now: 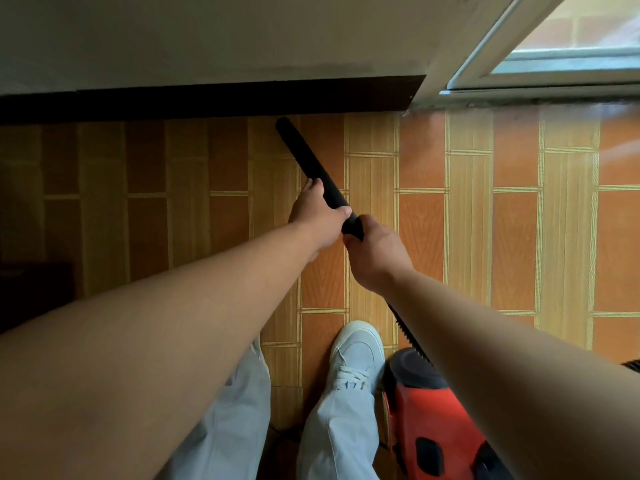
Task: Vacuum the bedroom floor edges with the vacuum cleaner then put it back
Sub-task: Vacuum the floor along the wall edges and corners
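A: What fills most of the view?

B: The floor (422, 216), laid in orange and tan wood-grain tiles with pale striped borders. Along its far edge runs a dark skirting board (207, 102) under a plain pale wall (207, 32). At the upper right a white-framed glass door (568, 60) meets the floor.

A: And the person?

B: Two bare forearms reach forward from the bottom of the frame. Below them are pale trouser legs (339, 431) and a white lace-up shoe (358, 355) planted on the tiles.

A: Where is the vacuum cleaner?

B: Its red and black body (436, 427) sits on the floor at the lower right, just beside the shoe. A ribbed black hose (408, 337) rises from it and passes under the right forearm.

A: The nozzle end?

B: A black tube (308, 157) slants up and to the left, its tip at the foot of the skirting board, right at the floor edge.

A: How do the hands stand?

B: Both are closed round the tube. The left hand (317, 216) grips it about midway, fingers wrapped over the top. The right hand (374, 251) clasps the lower end, just behind the left, nearly touching it.
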The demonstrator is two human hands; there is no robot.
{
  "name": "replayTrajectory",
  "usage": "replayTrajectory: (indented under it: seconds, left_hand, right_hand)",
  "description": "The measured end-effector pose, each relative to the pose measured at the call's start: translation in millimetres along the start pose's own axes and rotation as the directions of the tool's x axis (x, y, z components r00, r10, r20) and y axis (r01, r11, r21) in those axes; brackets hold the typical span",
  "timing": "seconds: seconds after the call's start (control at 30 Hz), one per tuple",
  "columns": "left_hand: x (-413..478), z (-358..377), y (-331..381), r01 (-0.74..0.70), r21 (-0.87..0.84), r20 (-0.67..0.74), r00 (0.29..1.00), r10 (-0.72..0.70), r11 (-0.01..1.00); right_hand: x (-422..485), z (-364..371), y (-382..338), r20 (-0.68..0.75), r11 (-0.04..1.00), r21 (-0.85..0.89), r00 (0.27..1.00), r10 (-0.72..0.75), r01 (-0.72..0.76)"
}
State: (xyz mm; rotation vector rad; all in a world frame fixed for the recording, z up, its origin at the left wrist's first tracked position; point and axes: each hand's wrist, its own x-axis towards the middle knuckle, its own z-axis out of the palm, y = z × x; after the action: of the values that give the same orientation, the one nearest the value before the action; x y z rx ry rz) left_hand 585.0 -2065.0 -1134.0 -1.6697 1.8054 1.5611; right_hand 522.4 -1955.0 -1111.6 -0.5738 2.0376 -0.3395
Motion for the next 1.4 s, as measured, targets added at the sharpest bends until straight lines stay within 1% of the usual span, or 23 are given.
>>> replayTrajectory:
  seconds: [0.2, 0.43, 0.6, 0.73, 1.0, 1.1, 1.2, 1.4]
  left_hand:
    - [-16.8, 21.3, -1.7, -0.036, 0.081, 0.072, 0.997, 0.030, 0.996]
    - [0.5, 39.0, 16.8, -0.019, 0.068, 0.069, 0.998, 0.015, 0.997]
    - [-4.3, 50.5, 11.9, -0.026, 0.115, 0.125, 0.992, 0.012, 0.993]
    - [-9.7, 60.4, 11.1, -0.053, 0.154, 0.146, 0.989, 0.031, 0.987]
    - [-7.2, 75.1, 41.3, -0.085, 0.149, 0.166, 0.984, 0.060, 0.985]
    - [-17.1, 82.6, 40.5, -0.110, 0.197, 0.200, 0.977, 0.069, 0.974]
    - [-22.4, 87.9, 40.4, -0.120, 0.228, 0.226, 0.972, 0.067, 0.966]
    - [-18.1, 94.7, 61.9, -0.104, 0.165, 0.220, 0.973, 0.066, 0.981]
  right_hand:
    - [-19.9, -0.3, 24.4, -0.012, 0.998, 0.037, 0.999, 0.048, -0.047]
    - [-8.1, -20.8, 32.5, -0.063, 0.992, 0.092, 0.994, 0.088, -0.082]
    - [-19.2, -14.8, 46.8, -0.076, 0.989, 0.108, 0.991, 0.107, -0.099]
    - [-24.5, -13.8, 58.2, -0.074, 0.983, 0.132, 0.988, 0.135, -0.124]
    - [-7.7, -30.7, 70.5, -0.115, 0.977, 0.141, 0.977, 0.177, -0.161]
    - [-18.4, -29.1, 81.9, -0.102, 0.976, 0.128, 0.977, 0.187, -0.174]
    - [-26.0, -28.8, 89.6, -0.082, 0.965, 0.178, 0.975, 0.208, -0.190]
    - [-11.8, -46.4, 92.0, -0.109, 0.962, 0.199, 0.972, 0.210, -0.186]
